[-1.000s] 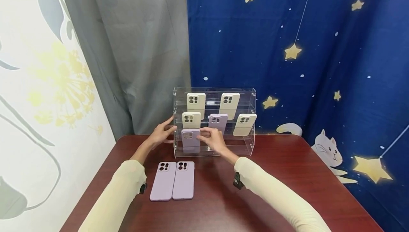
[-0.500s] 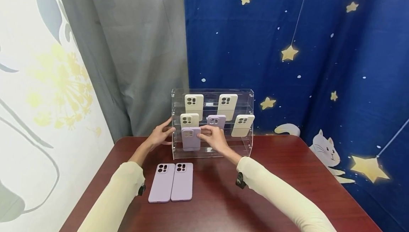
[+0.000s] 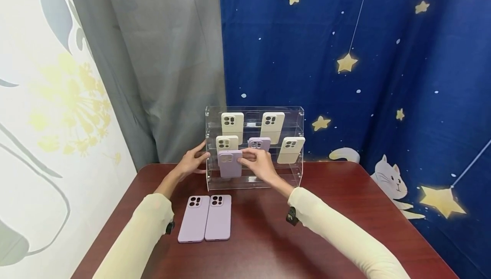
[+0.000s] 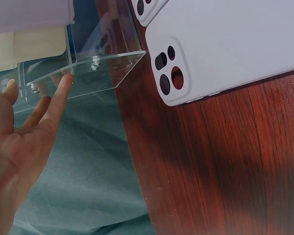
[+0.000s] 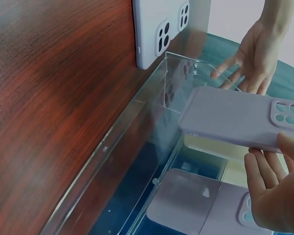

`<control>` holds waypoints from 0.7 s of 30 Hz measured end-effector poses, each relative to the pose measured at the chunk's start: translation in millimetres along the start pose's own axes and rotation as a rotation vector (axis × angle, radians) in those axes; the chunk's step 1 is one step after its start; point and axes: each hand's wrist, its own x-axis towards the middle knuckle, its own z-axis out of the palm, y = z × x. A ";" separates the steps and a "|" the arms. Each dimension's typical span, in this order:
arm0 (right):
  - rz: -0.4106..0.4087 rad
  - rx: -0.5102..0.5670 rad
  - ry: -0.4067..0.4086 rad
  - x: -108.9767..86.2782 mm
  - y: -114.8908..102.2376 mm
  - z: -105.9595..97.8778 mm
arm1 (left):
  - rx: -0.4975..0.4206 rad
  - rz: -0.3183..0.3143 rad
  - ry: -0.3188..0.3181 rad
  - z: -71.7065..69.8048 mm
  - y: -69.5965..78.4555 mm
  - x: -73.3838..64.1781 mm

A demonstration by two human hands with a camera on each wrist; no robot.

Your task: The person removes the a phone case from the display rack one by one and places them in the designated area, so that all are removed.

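My right hand [image 3: 261, 166] pinches a lilac phone case [image 3: 231, 166] by its right edge, thumb in front and fingers behind. The case is upright before the lower left of a clear acrylic display rack [image 3: 251, 181]. In the right wrist view that case [image 5: 225, 116] hangs over the tiers, camera cutout toward the hand. My left hand [image 3: 190, 162] is at the rack's left side panel, its fingers extended against the clear edge in the left wrist view. Behind the held case, a cream phone case [image 3: 227, 143] is partly hidden. Another lilac case [image 3: 259, 143] stands in the middle tier.
Two lilac phone cases [image 3: 194, 219] lie side by side on the dark red wooden table [image 3: 261, 245], before the rack. Cream cases stand in the top tier [image 3: 232, 126] and at the middle tier's right [image 3: 290, 151]. Grey and blue curtains [image 3: 264, 57] hang close behind.
My right hand has raised the lilac case out of the rack's bottom tier and brought it slightly forward. The left hand stays at the rack's side. The head view has shifted slightly.
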 end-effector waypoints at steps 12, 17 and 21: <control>-0.019 -0.056 -0.005 -3.1 -1.9 -10.7 | 0.008 -0.021 0.009 -0.1 -0.8 1.4; -0.020 -0.053 -0.003 -5.7 -0.7 -12.5 | 0.019 -0.022 0.006 -0.4 -1.7 1.8; -0.033 -0.037 -0.017 -8.6 -0.1 -13.6 | 0.016 -0.011 0.007 -0.3 -1.5 0.5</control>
